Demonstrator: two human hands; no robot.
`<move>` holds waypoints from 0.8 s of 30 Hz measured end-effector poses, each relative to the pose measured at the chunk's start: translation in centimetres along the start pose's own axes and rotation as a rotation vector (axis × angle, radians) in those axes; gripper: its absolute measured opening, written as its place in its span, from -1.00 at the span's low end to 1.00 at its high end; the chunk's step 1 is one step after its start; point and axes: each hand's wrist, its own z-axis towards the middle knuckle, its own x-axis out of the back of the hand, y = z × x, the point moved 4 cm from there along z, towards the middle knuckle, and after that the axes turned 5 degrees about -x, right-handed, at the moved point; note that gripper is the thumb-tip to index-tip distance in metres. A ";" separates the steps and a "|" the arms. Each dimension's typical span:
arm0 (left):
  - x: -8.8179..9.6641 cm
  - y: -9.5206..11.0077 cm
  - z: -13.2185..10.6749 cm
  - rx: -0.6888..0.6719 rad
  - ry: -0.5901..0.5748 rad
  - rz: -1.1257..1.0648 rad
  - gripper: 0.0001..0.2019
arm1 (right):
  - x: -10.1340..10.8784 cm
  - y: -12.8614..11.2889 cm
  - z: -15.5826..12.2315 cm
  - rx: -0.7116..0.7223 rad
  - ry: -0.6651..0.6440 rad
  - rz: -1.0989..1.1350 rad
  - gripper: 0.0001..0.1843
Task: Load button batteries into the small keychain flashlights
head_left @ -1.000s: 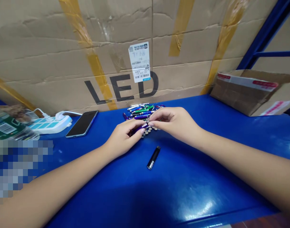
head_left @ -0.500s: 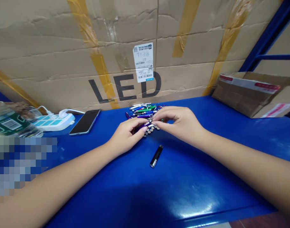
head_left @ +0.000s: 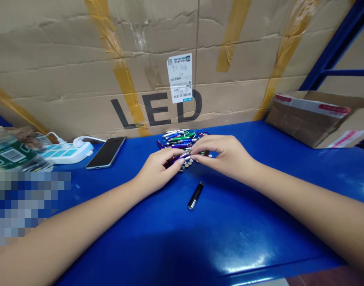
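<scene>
Between thumb and fingers, my left hand (head_left: 158,169) holds a small purple flashlight (head_left: 176,160), a slim metal tube with a label. My right hand (head_left: 226,155) pinches the silvery end of the same tube, fingertips meeting the left ones; whether a separate small part sits there is hidden. Several coin-like button cells (head_left: 188,163) lie just under the fingertips. Behind the hands is a pile of thin metal tubes (head_left: 182,138) in green, blue, purple and silver, partly covered by the fingers. A black flashlight (head_left: 196,196) lies alone nearer me.
A phone (head_left: 106,153) and a white power strip (head_left: 67,153) with plugged cables lie left, beside a large clear plastic container (head_left: 12,153) with a green label. An open cardboard box (head_left: 313,119) stands right. A big carton (head_left: 158,75) walls the back of the blue table (head_left: 244,222).
Both hands stay in nearly the same place around the purple flashlight. My right hand has shifted and turned slightly at its end; more of the silvery end shows.
</scene>
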 end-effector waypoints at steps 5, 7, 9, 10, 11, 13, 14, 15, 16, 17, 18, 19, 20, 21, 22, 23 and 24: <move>0.0 0.3 0.0 -0.010 -0.028 0.000 -0.76 | 0.0 0.0 -0.2 0.094 -0.074 -0.155 -0.86; 0.0 0.4 0.0 -0.010 -0.041 -0.003 -0.76 | 0.1 -0.1 -0.4 0.122 -0.060 -0.187 -0.82; 0.0 0.5 -0.1 -0.020 -0.036 0.001 -0.76 | 0.1 0.0 -0.5 0.132 -0.046 -0.203 -0.80; 0.0 0.5 -0.1 -0.029 -0.031 0.006 -0.76 | 0.1 0.0 -0.5 0.129 -0.045 -0.209 -0.80; 0.0 0.5 -0.1 -0.042 -0.027 0.014 -0.77 | 0.1 0.0 -0.5 0.120 -0.053 -0.211 -0.80; 0.0 0.6 -0.1 -0.070 -0.023 0.038 -0.77 | 0.1 0.0 -0.5 0.085 -0.084 -0.202 -0.80; 0.0 0.7 -0.1 -0.085 -0.023 0.054 -0.78 | 0.1 0.0 -0.5 0.060 -0.104 -0.194 -0.81; 0.0 0.7 -0.1 -0.100 -0.023 0.071 -0.78 | 0.1 -0.1 -0.4 0.030 -0.124 -0.187 -0.81; 0.1 0.7 -0.1 -0.116 -0.022 0.090 -0.79 | 0.0 -0.1 -0.3 -0.005 -0.143 -0.183 -0.83; 0.1 0.8 -0.2 -0.133 -0.021 0.107 -0.79 | 0.0 -0.1 -0.2 -0.041 -0.157 -0.179 -0.84; 0.1 0.8 -0.2 -0.152 -0.020 0.121 -0.79 | -0.1 -0.1 -0.2 -0.079 -0.167 -0.174 -0.86; 0.1 0.9 -0.3 -0.175 -0.019 0.133 -0.79 | -0.1 -0.1 -0.1 -0.119 -0.172 -0.165 -0.89; 0.2 0.9 -0.3 -0.199 -0.016 0.144 -0.78 | -0.2 -0.1 -0.1 -0.163 -0.175 -0.149 -0.90; 0.2 1.0 -0.4 -0.218 -0.013 0.155 -0.78 | -0.2 0.0 0.0 -0.211 -0.177 -0.125 -0.91; 0.3 1.0 -0.5 -0.234 -0.008 0.165 -0.78 | -0.3 0.1 0.0 -0.262 -0.182 -0.096 -0.91; 0.3 1.0 -0.5 -0.242 -0.004 0.176 -0.78 | -0.4 0.3 -0.1 -0.309 -0.191 -0.069 -0.90; 0.3 1.0 -0.5 -0.243 0.000 0.185 -0.78 | -0.5 0.4 -0.1 -0.345 -0.200 -0.051 -0.88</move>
